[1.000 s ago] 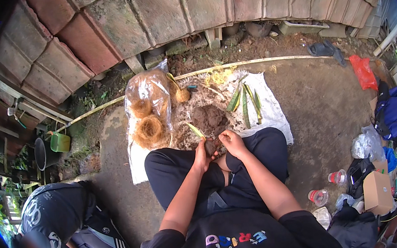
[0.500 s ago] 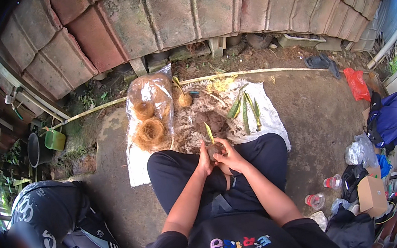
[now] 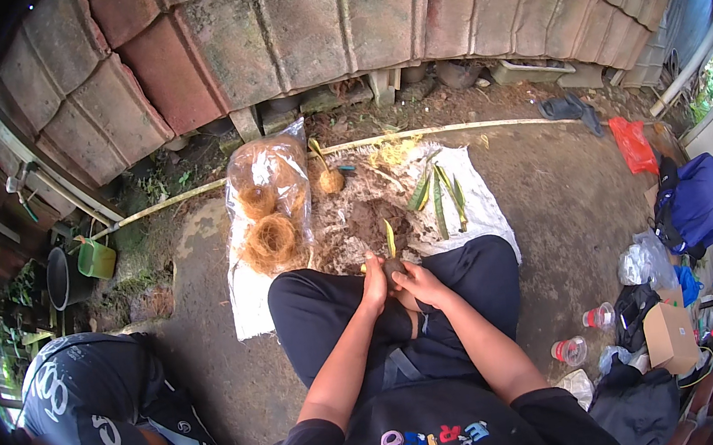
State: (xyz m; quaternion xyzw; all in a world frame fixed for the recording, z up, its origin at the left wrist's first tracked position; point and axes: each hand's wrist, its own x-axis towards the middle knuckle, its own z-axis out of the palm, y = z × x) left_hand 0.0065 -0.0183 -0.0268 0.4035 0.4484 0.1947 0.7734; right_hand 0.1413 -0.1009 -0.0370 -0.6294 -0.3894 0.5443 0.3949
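Head view, and both bare hands are together right over the lap, working on one small dark soil ball [image 3: 393, 267]! From its top rises a single yellow-green leaf [image 3: 390, 237], pointing up and away from the body. The left hand [image 3: 374, 285] cups the ball's left side, fingers drawn close together against it. Opposite comes the right hand [image 3: 420, 284], thumb and fingers bent inward, pinching the ball from the right and near side; its lower fingertips are hidden. The ball sits squeezed between the two, held between the folded knees.

Just beyond the hands, look at that heap of dark soil [image 3: 375, 217], loose crumbs scattered about it on a white sheet [image 3: 490, 218]. Over to the right of the heap, several long green leaves with pale edges [image 3: 439, 204] lie fanned out on the sheet. To the left, it's a clear plastic bag [image 3: 283, 153] bulging with brown fibre, and in front of that a hollow fibre nest [image 3: 270, 239]. Just beside the bag stands a round fibre ball [image 3: 331, 181] with a leaf sticking up, and yellow strands [image 3: 390, 152] lie along the sheet's far edge.

Out at lower left, a co-worker [image 3: 100, 401] in dark clothes bends forward, arms reaching down. Far right, a red plastic bag [image 3: 633, 147], two clear cups [image 3: 570, 351] and a cardboard box [image 3: 670, 338] rest on the ground.
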